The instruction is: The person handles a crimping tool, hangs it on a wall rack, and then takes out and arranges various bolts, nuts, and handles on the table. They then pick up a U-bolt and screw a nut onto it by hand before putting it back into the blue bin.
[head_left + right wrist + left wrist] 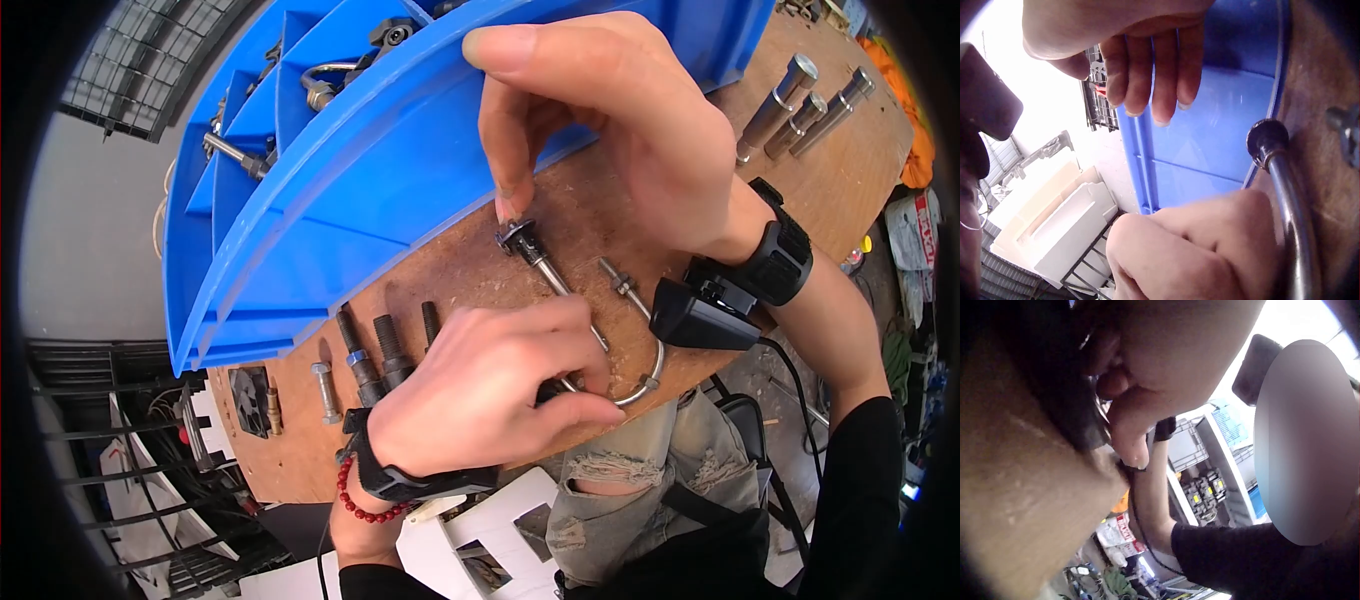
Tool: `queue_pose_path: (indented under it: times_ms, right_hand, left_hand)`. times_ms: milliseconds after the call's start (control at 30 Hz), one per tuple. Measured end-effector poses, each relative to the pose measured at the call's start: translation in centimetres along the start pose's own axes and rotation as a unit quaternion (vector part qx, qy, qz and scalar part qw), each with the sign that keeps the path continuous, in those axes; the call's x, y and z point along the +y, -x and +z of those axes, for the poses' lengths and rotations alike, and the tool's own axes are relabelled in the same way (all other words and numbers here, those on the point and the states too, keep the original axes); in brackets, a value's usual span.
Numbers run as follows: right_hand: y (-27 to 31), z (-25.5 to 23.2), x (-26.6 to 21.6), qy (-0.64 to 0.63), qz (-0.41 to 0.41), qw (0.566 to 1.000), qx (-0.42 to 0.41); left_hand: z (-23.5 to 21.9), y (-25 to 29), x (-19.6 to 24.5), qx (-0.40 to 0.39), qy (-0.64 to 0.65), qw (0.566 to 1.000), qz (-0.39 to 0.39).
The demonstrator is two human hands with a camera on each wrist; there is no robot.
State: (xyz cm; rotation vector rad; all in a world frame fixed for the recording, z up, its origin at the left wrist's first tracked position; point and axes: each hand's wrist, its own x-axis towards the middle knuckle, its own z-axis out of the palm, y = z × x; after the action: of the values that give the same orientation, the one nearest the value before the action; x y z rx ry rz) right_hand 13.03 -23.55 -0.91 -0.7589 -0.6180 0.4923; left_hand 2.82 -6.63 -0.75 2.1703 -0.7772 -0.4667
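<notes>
My left hand [500, 390] has its fingers curled round a shiny steel rod [552, 278], low over the wooden table. A black flanged end [520, 240] caps the rod and points toward the blue bin [400, 190]. Above that end is my right hand [630, 130], its thumb apart and its fingers bent downward. In the right wrist view its fingers [1163, 81] hang loosely with nothing in them, apart from the black flanged end [1267, 140]. Beside the rod, a curved steel bolt [655, 365] with a nut runs round toward the left fingers, which hide part of it.
Compartments in the blue bin hold several metal fittings. Thick bolts [390, 345] lie left of my left hand, near a small black fan [250, 400]. Several steel pins [780, 105] stand at the table's far right. A cable [800, 400] hangs from the right wrist camera.
</notes>
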Motion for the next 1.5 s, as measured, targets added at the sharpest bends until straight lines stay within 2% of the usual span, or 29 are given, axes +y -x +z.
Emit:
queue_pose_path:
  times_ms: [67, 167, 200, 233, 300, 433, 500, 533, 600, 667, 733, 833, 933, 1000, 1133, 1233, 1500]
  right_hand:
    - [0.0, -0.1, 0.0, -0.013, -0.002, 1.0, -0.005]
    - [-0.2, -0.5, 0.2, 0.0, -0.023, 1.0, -0.01]
    - [-0.4, -0.8, 1.2, 0.028, -0.053, 0.998, -0.004]
    - [-0.3, -0.7, 1.2, 0.031, -0.063, 0.998, -0.004]
    - [0.1, 0.0, 0.5, 0.01, -0.061, 0.998, -0.01]
    - [-0.4, -0.7, 1.5, 0.031, -0.077, 0.996, -0.014]
    - [-0.5, -1.0, 1.7, 0.037, -0.078, 0.996, -0.019]
    - [-0.5, -1.0, 1.7, 0.042, -0.072, 0.996, -0.016]
    - [-0.3, -0.6, 1.3, 0.058, -0.055, 0.997, -0.003]
    - [-0.4, -0.1, 1.1, 0.108, -0.078, 0.991, 0.008]
    - [-0.7, 0.3, 1.2, 0.183, -0.143, 0.973, 0.011]
    - [-0.4, 0.6, 0.8, 0.219, -0.133, 0.967, 0.01]
    - [-0.3, 0.5, 0.7, 0.229, -0.123, 0.966, -0.002]
    - [-0.2, 0.5, 0.7, 0.222, -0.152, 0.963, -0.003]
    - [-0.1, 0.2, 0.4, 0.294, -0.147, 0.944, -0.027]
    - [-0.1, 0.3, 0.4, 0.277, -0.125, 0.953, -0.019]
    - [0.0, 0.4, 0.4, 0.291, -0.121, 0.949, -0.006]
  left_hand:
    - [-0.4, 0.1, -0.4, 0.026, 0.034, 0.999, 0.006]
    - [-1.6, 0.2, 0.2, 0.075, 0.007, 0.997, -0.02]
    - [-1.9, 0.3, -0.4, 0.086, 0.005, 0.996, -0.01]
    - [-2.1, 0.3, -1.2, 0.112, -0.019, 0.993, 0.032]
    - [-1.5, 0.7, -1.9, 0.17, 0.042, 0.984, -0.013]
    - [-0.9, 0.5, -1.8, 0.279, 0.082, 0.951, -0.104]
    - [-0.9, 0.4, -1.4, 0.306, 0.097, 0.938, -0.131]
    - [-0.6, 0.1, -1.3, 0.326, 0.097, 0.933, -0.118]
    - [-0.5, 0.1, -1.3, 0.331, 0.112, 0.929, -0.125]
    - [-0.4, 0.1, -1.2, 0.331, 0.132, 0.925, -0.134]
    - [-0.3, 0.2, -0.9, 0.325, 0.156, 0.921, -0.146]
    - [-0.4, 0.3, -1.2, 0.33, 0.141, 0.924, -0.13]
    - [0.0, 0.0, -1.2, 0.354, 0.143, 0.917, -0.115]
    - [-0.1, -0.1, -1.4, 0.352, 0.124, 0.924, -0.088]
    - [-0.3, -0.2, -1.7, 0.339, 0.087, 0.936, -0.038]
    - [-0.8, 0.2, -1.0, 0.296, 0.118, 0.945, -0.077]
    - [-0.8, 0.1, -0.5, 0.313, 0.131, 0.938, -0.072]
